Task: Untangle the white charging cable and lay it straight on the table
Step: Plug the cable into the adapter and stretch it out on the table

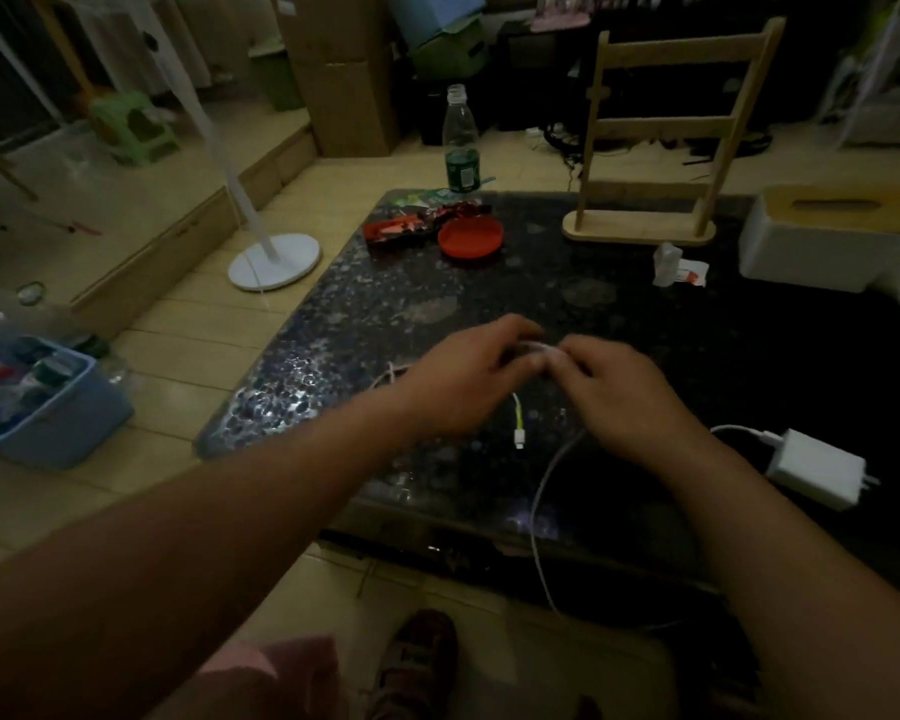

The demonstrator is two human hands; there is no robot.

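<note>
The white charging cable (541,491) lies on the dark speckled table (396,314) and loops over its near edge toward the floor. My left hand (458,376) and my right hand (619,392) meet above the table's middle, both pinching a bunched part of the cable between the fingertips. The cable's small plug end (519,436) hangs down between my hands, with a yellowish sleeve above it. Another bit of cable shows left of my left hand. The white charger block (817,475) lies at the right, joined to the cable.
A red lid (470,239) and red wrappers (411,226) lie at the far left of the table, with a clear bottle (461,142) behind. A wooden rack (655,148), a white tissue box (827,241) and a small white packet (671,265) stand at the back right. A blue bin (48,407) sits on the floor.
</note>
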